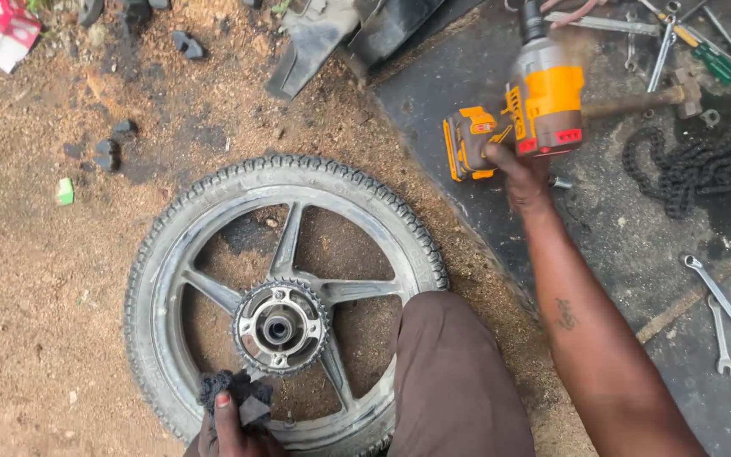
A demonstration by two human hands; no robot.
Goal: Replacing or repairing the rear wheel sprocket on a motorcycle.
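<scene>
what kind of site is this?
Likely an outdoor, roadside-style motorcycle repair spot: a wheel with sprocket lies on bare dirt, wrenches and a drive chain lie on a dark mat, and the right hand holds a cordless impact driver.

Cordless impact driver (528,114) and dark rag (232,394) in hand; motorcycle wheel (285,305) flat on the sandy ground.

The driver is orange and grey with a black nose, held off the ground by its grip in the right hand (519,173), nose pointing away from the person, battery end toward the wheel. The wheel lies on its side: knobbly black tyre, grey five-spoke rim, toothed sprocket (280,327) bolted at the hub, facing up. The rag is bunched and dirty, pressed against the near rim by the left hand (228,427), just below the sprocket.
</scene>
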